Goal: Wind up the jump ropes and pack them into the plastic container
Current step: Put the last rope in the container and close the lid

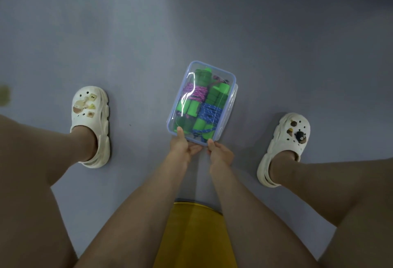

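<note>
**Person's dress, head view.** The left hand [182, 146] and right hand [219, 152] are bare, as are both forearms and both legs.

- **Well to the left of the left hand:** left clog [91, 127]. It is cream-white moulded foam with a thick ribbed sole. Round vent holes cross the toe, which carries a cluster of small charms in beige, yellow and brown.
- **Well to the right of the right hand:** right clog [282, 148]. It has the same form, with brown charms and one round black charm on the toe.
- **Below the hands, between the forearms:** mustard-yellow garment [193, 235]. The fabric is plain and its cut cannot be made out.
</note>
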The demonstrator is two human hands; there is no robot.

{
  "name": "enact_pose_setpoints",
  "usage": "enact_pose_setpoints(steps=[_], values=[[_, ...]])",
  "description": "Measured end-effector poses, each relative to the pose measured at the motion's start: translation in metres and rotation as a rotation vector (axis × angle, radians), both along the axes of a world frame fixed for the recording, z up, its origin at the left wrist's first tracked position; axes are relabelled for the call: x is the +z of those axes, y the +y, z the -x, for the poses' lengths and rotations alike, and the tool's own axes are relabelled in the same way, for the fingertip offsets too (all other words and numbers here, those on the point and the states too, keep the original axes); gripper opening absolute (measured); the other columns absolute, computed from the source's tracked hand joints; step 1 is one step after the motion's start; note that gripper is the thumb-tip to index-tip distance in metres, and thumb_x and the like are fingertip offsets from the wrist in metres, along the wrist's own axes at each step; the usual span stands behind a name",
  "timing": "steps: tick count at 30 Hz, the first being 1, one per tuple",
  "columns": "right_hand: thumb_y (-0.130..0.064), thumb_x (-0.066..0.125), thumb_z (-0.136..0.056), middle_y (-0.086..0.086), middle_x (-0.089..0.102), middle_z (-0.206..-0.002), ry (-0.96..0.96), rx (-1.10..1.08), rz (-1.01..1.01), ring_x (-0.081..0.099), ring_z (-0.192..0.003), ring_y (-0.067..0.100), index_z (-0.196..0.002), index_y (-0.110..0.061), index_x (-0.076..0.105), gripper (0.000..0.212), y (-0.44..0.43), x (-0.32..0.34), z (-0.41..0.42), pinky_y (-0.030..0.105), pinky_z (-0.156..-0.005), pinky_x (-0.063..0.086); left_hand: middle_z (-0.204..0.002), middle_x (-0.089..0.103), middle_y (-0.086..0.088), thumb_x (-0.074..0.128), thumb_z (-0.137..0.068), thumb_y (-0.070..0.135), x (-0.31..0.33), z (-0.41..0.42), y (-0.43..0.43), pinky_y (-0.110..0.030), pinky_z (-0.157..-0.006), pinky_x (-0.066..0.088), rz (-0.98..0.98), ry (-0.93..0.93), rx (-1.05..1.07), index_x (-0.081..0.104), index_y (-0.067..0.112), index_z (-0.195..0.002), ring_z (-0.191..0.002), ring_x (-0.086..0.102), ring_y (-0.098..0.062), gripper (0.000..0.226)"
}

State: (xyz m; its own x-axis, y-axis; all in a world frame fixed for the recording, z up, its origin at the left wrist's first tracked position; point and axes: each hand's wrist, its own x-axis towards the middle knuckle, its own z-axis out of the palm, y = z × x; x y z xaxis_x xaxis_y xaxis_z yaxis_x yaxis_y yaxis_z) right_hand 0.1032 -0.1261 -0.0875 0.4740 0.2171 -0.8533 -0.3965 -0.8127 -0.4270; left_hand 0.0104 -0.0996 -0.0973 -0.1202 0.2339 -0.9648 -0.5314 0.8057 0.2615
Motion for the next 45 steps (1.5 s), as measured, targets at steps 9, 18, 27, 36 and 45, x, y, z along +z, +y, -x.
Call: enact_pose_setpoints(steps=[9,18,27,36,45], values=[[-0.002,0.070,-0.083,0.011,0.062,-0.066,0.032,-0.030,-0.022,0.059,-0.043,0.005,-0.085,0.002,0.066,0.006,0.000,-0.001,0.001,0.022,-0.055,0.053,-0.116,0.053,-0.009,0.065,-0.091,0.026,0.007,0.035,0.007,-0.041,-0.079,0.052,-0.055,0.315,-0.281,0.042,0.011,-0.131,-0.095,0.058,-0.023,0.049],[-0.001,0.065,-0.086,0.016,0.064,-0.073,-0.092,0.236,-0.023,0.055,-0.034,0.000,-0.085,0.011,0.066,0.012,0.004,-0.002,-0.013,0.013,-0.041,0.046,-0.100,0.054,-0.015,0.046,-0.084,-0.012,0.007,0.048,0.033,-0.038,-0.086,0.048,-0.279,0.615,-0.590,0.045,0.005,-0.134,-0.090,0.055,-0.029,0.053],[-0.004,0.054,-0.089,0.015,0.067,-0.101,-0.291,0.264,-0.056,0.055,-0.085,0.018,-0.107,0.003,0.069,0.024,0.046,0.014,-0.054,0.035,-0.079,0.047,-0.069,0.054,-0.003,0.052,-0.096,0.015,0.049,0.008,-0.028,-0.021,-0.043,0.042,-0.092,0.202,-1.111,0.047,0.020,-0.082,-0.052,0.054,-0.009,0.015],[0.009,0.048,-0.084,0.008,0.061,-0.096,-0.289,0.315,-0.036,0.057,-0.090,0.021,-0.108,-0.004,0.062,0.031,0.053,0.012,-0.040,0.029,-0.077,0.044,-0.142,0.039,-0.019,0.048,-0.087,0.004,0.044,0.073,0.076,-0.047,-0.102,0.040,-0.117,0.908,-1.083,0.036,0.002,-0.138,-0.128,0.041,-0.037,0.052],[-0.022,0.055,-0.086,0.018,0.060,-0.121,-0.398,0.486,-0.013,0.054,-0.114,0.035,-0.120,-0.015,0.061,0.035,0.062,0.006,-0.033,0.042,-0.093,0.044,-0.130,0.057,-0.019,0.026,-0.099,0.041,0.037,0.067,0.033,-0.039,-0.097,0.041,0.152,0.839,-1.318,0.057,0.005,-0.126,-0.117,0.055,-0.034,0.055]])
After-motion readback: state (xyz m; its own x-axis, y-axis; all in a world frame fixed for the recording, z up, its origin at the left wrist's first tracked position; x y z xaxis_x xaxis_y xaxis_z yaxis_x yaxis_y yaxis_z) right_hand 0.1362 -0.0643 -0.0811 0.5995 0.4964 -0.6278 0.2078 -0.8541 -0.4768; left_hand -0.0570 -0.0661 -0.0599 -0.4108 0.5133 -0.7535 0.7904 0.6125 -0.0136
